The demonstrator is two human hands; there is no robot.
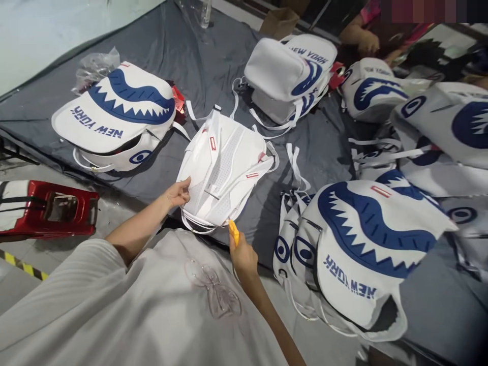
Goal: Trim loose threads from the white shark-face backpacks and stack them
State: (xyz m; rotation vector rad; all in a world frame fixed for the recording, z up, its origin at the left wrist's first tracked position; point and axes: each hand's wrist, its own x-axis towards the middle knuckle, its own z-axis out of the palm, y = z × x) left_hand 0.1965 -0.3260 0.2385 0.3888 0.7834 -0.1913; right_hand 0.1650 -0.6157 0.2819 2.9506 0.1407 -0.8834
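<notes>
At the far left of the frame, a red object (48,208) is lying on the floor beside the grey cloth (183,56), away from the work. Moving right, a finished shark-print backpack (118,114) is resting face up at the upper left. At centre, the left hand (178,193) is pinching the near-left edge of the white backpack (224,170), thumb on top and fingers curled beneath; this backpack is lying back side up, straps showing, at the cloth's near edge. Just below its bottom rim, the right hand (242,256) is closing around a small yellow tool (234,231), tip pointing at the seam; the fingers are wrapped tight. The step in hand appears to be trimming or finishing; the next move calls for steady tension from the left hand. Further right, more backpacks (362,249) are lying stacked, and another person's hand (368,43) is working at the upper right.
</notes>
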